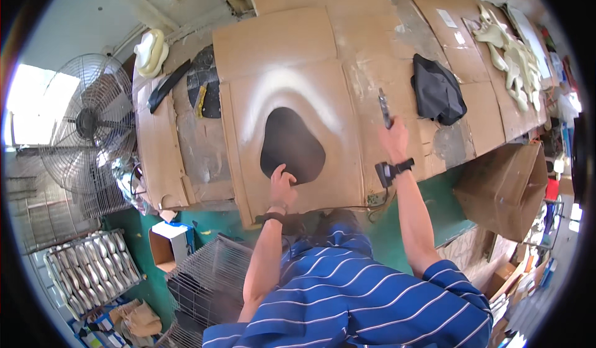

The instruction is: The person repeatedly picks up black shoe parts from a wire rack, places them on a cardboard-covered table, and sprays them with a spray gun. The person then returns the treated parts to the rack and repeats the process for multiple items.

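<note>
Your left hand (283,191), fingers apart, at dark piece (292,146) toward near edge of table (211,155), likely steadying it; right hand (394,139), fingers clamped on metallic tool (384,106).

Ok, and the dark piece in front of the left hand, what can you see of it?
The dark piece is a flat, thin-looking sheet, nearly black, with a duller greyish haze across its middle. Its outline is a rounded triangle, narrower at the top and wider below. It lies on the brown cardboard, below a white arched band, with bare cardboard between. Fingers of the left hand overlap its lower edge, apparently touching it. Its exact material can't be told.
</note>
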